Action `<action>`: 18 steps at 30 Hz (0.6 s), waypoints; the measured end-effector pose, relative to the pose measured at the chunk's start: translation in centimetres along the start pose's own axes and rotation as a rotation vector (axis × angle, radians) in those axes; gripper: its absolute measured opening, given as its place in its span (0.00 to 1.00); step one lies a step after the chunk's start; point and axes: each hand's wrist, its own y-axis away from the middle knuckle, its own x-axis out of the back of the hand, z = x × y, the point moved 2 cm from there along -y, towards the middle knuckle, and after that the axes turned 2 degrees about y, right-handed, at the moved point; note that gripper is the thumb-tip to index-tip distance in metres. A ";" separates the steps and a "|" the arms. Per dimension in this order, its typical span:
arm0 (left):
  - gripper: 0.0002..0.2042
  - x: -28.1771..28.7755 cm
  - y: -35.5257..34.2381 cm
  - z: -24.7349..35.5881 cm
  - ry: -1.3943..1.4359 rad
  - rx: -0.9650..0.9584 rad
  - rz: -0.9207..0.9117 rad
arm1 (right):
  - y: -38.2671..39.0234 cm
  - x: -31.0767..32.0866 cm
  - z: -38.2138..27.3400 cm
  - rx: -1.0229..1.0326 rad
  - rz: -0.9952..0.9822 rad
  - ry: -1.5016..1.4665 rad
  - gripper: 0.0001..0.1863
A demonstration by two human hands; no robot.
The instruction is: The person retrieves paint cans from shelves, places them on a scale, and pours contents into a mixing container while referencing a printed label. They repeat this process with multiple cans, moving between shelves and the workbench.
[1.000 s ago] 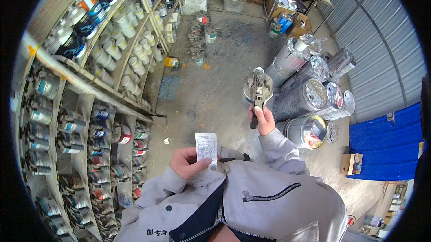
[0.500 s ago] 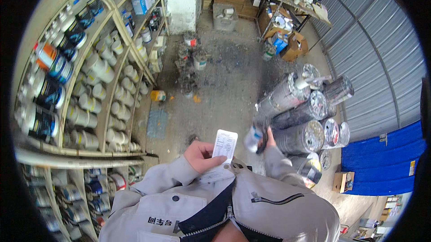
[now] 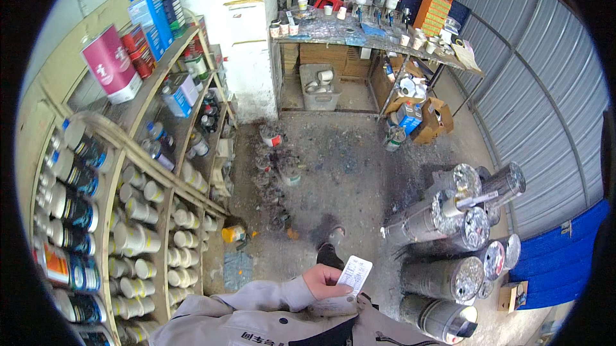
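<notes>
My left hand point(image 3: 323, 282) is closed on a small white printed card point(image 3: 356, 274), thumb on its lower part, held in front of my jacket. A grey sleeve point(image 3: 269, 296) leads to it from the left. Just beyond the hand, one dark shoe or trouser leg point(image 3: 330, 255) shows on the floor. My right hand is out of the picture.
Shelves of cans and bottles point(image 3: 138, 237) line the left side. Large stained metal drums point(image 3: 443, 278) stand on the right. A cluttered workbench point(image 3: 346, 33) is at the back, with an open cardboard box point(image 3: 436, 118) near its right leg. A stained pail point(image 3: 271, 135) sits on the floor.
The view has tilted up, bringing the workbench further into the picture. My right hand, earlier at the right with a blurred pale object, has gone out of view. My left hand still holds the card.
</notes>
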 end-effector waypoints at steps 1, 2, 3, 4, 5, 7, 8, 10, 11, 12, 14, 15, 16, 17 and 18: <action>0.12 1.5 -2.2 0.6 -0.001 -0.011 -0.015 | -1.1 -1.2 -1.8 0.004 0.011 0.026 0.23; 0.12 2.9 -4.3 1.4 -0.003 -0.023 -0.027 | -2.4 -2.3 -3.7 0.016 0.014 0.053 0.23; 0.13 4.3 -6.4 2.4 -0.023 -0.054 -0.037 | -3.6 -3.2 -5.6 0.021 0.019 0.086 0.23; 0.13 5.8 -8.6 3.6 -0.047 -0.034 -0.032 | -5.0 -4.1 -7.7 0.042 0.021 0.118 0.22; 0.13 7.4 -10.7 5.2 -0.083 -0.033 -0.025 | -6.3 -4.5 -9.8 0.058 0.024 0.157 0.22; 0.13 9.4 -14.6 9.1 -0.146 -0.037 -0.025 | -8.5 -5.3 -14.2 0.098 0.038 0.246 0.22; 0.13 10.6 -16.6 11.5 -0.176 -0.046 -0.033 | -9.5 -5.7 -16.6 0.118 0.040 0.292 0.22; 0.14 12.1 -20.1 15.7 -0.176 -0.131 -0.088 | -11.6 -6.0 -20.9 0.169 0.053 0.393 0.21; 0.14 12.7 -21.7 17.1 -0.204 -0.059 -0.077 | -12.7 -6.1 -23.1 0.202 0.058 0.441 0.21; 0.14 13.6 -23.6 18.7 -0.234 -0.047 -0.075 | -13.8 -6.1 -25.4 0.239 0.064 0.490 0.21; 0.15 15.5 -26.7 21.2 -0.258 -0.042 -0.069 | -16.0 -6.4 -30.6 0.334 0.077 0.592 0.21; 0.15 16.5 -28.0 22.2 -0.245 -0.043 -0.063 | -17.1 -6.8 -33.4 0.392 0.089 0.650 0.20; 0.15 17.2 -29.1 22.8 -0.230 -0.049 -0.055 | -18.1 -7.2 -36.7 0.469 0.099 0.709 0.20; 0.15 18.2 -30.3 23.5 -0.217 -0.056 -0.051 | -19.2 -8.0 -40.3 0.467 0.131 0.775 0.20; 0.15 19.5 -31.6 24.5 -0.217 -0.074 -0.043 | -20.2 -9.5 -44.6 0.633 0.113 0.793 0.20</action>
